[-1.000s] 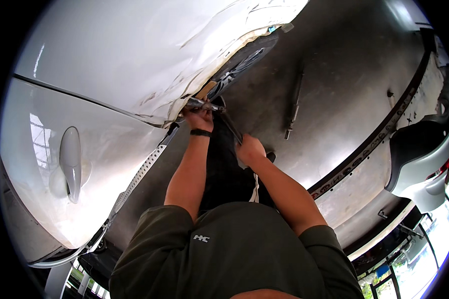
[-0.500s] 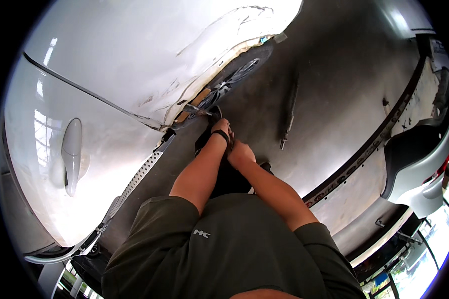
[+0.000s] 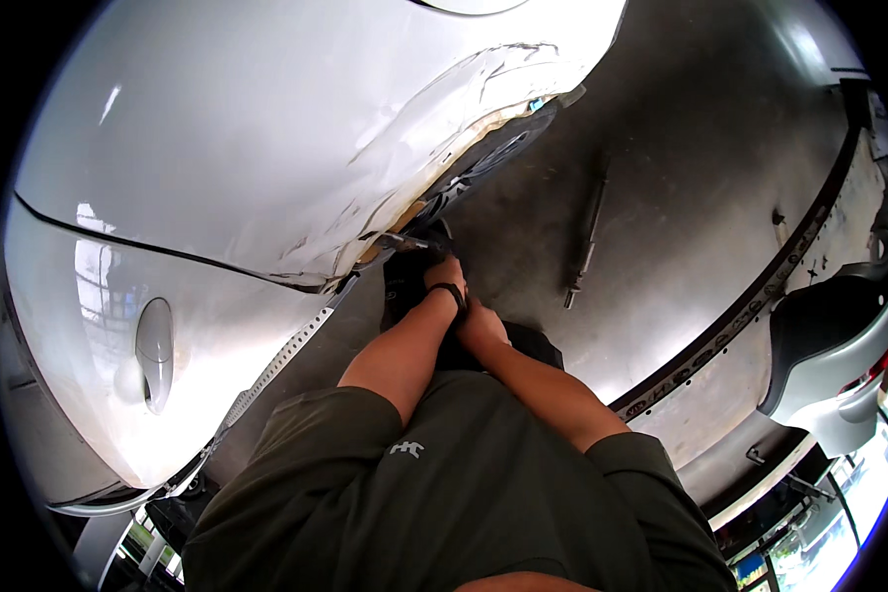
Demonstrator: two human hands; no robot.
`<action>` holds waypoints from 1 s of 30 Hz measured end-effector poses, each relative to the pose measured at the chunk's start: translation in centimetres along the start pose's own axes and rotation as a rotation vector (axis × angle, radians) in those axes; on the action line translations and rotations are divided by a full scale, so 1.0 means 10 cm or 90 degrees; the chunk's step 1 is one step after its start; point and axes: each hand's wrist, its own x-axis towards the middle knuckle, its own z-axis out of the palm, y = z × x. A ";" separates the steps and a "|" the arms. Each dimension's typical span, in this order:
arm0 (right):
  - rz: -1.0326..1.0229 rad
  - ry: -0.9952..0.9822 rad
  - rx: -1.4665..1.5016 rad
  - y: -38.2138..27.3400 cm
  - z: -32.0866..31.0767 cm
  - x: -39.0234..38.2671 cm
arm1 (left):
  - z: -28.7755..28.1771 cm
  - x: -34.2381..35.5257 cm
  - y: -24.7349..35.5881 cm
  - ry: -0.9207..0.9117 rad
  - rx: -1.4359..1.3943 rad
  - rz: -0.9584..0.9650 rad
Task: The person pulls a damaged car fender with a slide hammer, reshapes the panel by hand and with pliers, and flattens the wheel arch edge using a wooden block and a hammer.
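The silver-white car body (image 3: 266,118) fills the left side, with creased, dented metal along the edge of its wheel arch (image 3: 416,205). A dark tyre (image 3: 523,143) shows below that edge. My left hand (image 3: 446,272), with a black band at the wrist, is closed around a grey metal hand tool (image 3: 403,242). The tool's far end meets the lower arch edge; its exact kind is unclear. Just nearer to me, my right hand (image 3: 482,325) is closed against my left. Whatever lies in its fingers is hidden.
A long metal rod (image 3: 588,247) lies on the grey floor (image 3: 661,197) to the right. Farther right curves a dark perforated strip (image 3: 730,333) beside a silver bumper-like part (image 3: 827,380). A door handle (image 3: 155,355) sticks out from the car at left.
My view has shifted, so the car's arch and the floor rod sit lower in the picture. Both hands stay together, and the tool still reaches the arch edge.
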 end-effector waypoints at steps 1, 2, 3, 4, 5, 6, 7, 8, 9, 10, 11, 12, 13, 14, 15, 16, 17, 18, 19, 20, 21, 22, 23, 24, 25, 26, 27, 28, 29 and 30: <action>0.004 -0.017 -0.024 -0.02 -0.03 -0.01 | 0.01 -0.02 0.02 0.017 -0.027 -0.030; -0.002 -0.014 -0.030 -0.06 -0.08 -0.01 | 0.03 -0.01 0.06 0.034 -0.058 -0.053; 0.002 -0.018 -0.044 -0.10 -0.12 -0.03 | 0.02 -0.02 0.05 0.046 -0.069 -0.056; 0.007 -0.022 -0.058 -0.12 -0.15 -0.02 | 0.03 -0.01 0.06 0.046 -0.070 -0.049; 0.007 -0.012 -0.059 -0.05 -0.15 0.11 | 0.09 0.01 0.05 0.041 -0.059 -0.033; -0.035 0.012 -0.032 0.07 -0.07 0.15 | 0.08 -0.04 0.01 0.035 -0.045 -0.012; -0.077 0.037 -0.005 0.18 -0.01 0.21 | 0.15 -0.03 0.07 0.010 -0.020 0.016; -0.040 -0.005 0.000 -0.12 -0.19 -0.04 | 0.01 0.04 0.03 0.003 -0.008 0.030; -0.048 0.005 -0.011 -0.07 -0.13 0.00 | -0.05 0.09 0.07 -0.091 0.075 0.035; -0.056 0.015 -0.021 -0.01 -0.05 0.03 | -0.06 0.13 0.08 -0.097 0.068 0.048; -0.066 0.019 -0.028 0.06 0.03 0.05 | -0.09 0.14 0.05 -0.066 0.001 0.017; -0.069 0.037 -0.021 0.11 0.03 0.07 | -0.02 0.03 0.06 -0.047 -0.052 -0.017; -0.072 0.055 -0.014 0.17 0.01 0.11 | 0.03 -0.09 0.03 -0.035 -0.045 -0.005; -0.075 0.061 -0.015 0.17 0.00 0.09 | 0.01 -0.11 0.00 -0.040 -0.047 0.000; -0.058 0.043 -0.016 0.16 -0.02 0.08 | 0.00 -0.11 -0.01 -0.075 -0.061 -0.001; -0.038 0.026 -0.016 0.16 -0.05 0.08 | 0.01 -0.11 -0.04 -0.111 -0.072 -0.004; -0.036 0.031 -0.015 0.16 -0.06 0.06 | 0.02 -0.11 -0.11 -0.135 -0.007 -0.018; -0.046 0.035 -0.022 0.09 -0.06 0.02 | -0.07 0.03 -0.17 -0.133 -0.008 -0.016; -0.058 0.036 -0.031 0.03 -0.04 -0.04 | -0.20 0.24 -0.26 -0.181 -0.002 -0.039; -0.058 0.036 -0.029 0.02 -0.04 -0.06 | -0.24 0.36 -0.30 -0.233 0.011 -0.063; -0.050 0.035 -0.047 -0.01 -0.02 -0.07 | -0.21 0.38 -0.29 -0.142 0.013 -0.062; -0.043 0.034 -0.065 -0.05 -0.01 -0.07 | -0.23 0.50 -0.30 -0.141 0.016 -0.057; -0.075 0.013 -0.069 -0.25 0.08 -0.14 | -0.53 0.80 -0.31 -0.064 0.192 0.091; -0.047 0.033 -0.039 0.00 -0.08 -0.01 | -0.13 0.46 -0.31 -0.044 0.224 0.026; -0.028 0.047 -0.003 0.20 -0.18 0.03 | 0.20 -0.02 -0.22 -0.015 0.253 -0.032; -0.061 0.030 0.014 0.10 -0.14 -0.04 | 0.02 0.12 -0.27 0.002 0.246 -0.027; -0.097 0.013 0.010 -0.12 -0.09 -0.03 | -0.27 0.48 -0.28 0.017 0.514 0.134; -0.067 0.003 0.006 0.05 -0.09 0.06 | -0.10 0.33 -0.27 -0.038 0.779 0.231; -0.042 -0.010 0.005 0.19 -0.06 0.13 | 0.03 0.13 -0.22 -0.053 1.031 0.364; -0.040 -0.007 0.010 0.26 -0.04 0.18 | 0.10 0.10 -0.21 -0.055 1.037 0.366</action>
